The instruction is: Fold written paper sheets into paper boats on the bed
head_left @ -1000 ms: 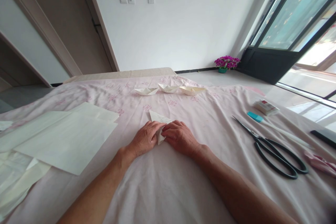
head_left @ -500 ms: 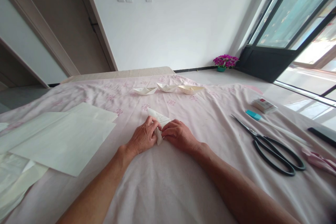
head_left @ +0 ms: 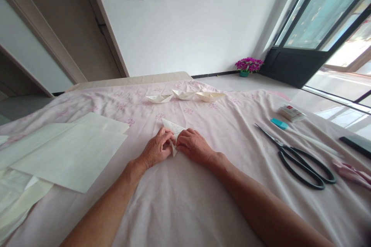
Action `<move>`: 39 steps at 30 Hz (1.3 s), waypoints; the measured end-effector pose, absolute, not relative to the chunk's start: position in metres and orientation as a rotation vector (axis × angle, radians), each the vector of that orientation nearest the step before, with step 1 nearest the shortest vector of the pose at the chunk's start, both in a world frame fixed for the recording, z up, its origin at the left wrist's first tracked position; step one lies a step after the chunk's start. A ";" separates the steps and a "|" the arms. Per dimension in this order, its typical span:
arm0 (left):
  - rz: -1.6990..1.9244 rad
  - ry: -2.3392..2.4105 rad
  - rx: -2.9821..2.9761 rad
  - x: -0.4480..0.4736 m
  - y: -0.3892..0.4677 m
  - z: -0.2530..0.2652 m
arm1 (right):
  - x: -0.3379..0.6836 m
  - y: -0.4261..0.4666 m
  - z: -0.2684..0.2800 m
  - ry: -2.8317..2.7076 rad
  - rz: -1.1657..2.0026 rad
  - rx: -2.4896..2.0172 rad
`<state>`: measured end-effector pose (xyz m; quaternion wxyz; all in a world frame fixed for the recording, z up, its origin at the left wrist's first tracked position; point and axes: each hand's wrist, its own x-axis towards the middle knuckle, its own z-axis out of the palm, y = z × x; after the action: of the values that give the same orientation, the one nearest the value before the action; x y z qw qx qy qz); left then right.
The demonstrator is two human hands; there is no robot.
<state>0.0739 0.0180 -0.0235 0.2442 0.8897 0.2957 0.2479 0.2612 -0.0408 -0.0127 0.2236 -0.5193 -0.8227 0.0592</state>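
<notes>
A small piece of folded paper [head_left: 171, 125] lies on the pink cloth, between my two hands. My left hand [head_left: 159, 146] grips its left side, with fingers bent and pressed together. From the right, my right hand [head_left: 193, 146] pinches the same paper, its fingers covering much of the middle. One pointed end shows beyond the fingers and another short point sticks out toward me. Farther back stand three folded paper boats: a left one [head_left: 159, 98], a middle one [head_left: 183, 95] and a cream right one [head_left: 210, 96].
Flat paper sheets [head_left: 72, 154] lie at the left. To the right are black-handled scissors [head_left: 304, 164], a white stick with a blue end [head_left: 279, 124], a small packaged block [head_left: 291, 112], a dark flat object [head_left: 356, 146] and pink fabric [head_left: 352, 173].
My right hand has shifted slightly left and up over the folded paper, covering more of it. The point of paper nearest me looks narrower. The view has tilted very slightly.
</notes>
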 end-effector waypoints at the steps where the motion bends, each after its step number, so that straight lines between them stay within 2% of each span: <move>1: 0.674 0.807 2.426 0.074 0.018 -0.024 | 0.260 -0.041 -0.012 -2.275 0.162 -1.450; 20: 0.665 0.837 2.360 0.068 0.009 -0.032 | 0.250 -0.040 -0.025 -2.091 0.103 -1.788; 30: 0.623 0.910 2.567 0.067 0.005 -0.034 | 0.252 -0.037 -0.020 -1.917 0.193 -1.824; 39: 0.328 0.975 2.786 0.063 0.012 -0.039 | 0.240 -0.046 -0.023 -1.858 0.130 -1.833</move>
<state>0.0632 0.0122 -0.0395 0.0856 0.9346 0.3272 0.1101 0.2403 -0.0455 -0.0227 0.2610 -0.6772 -0.6863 0.0479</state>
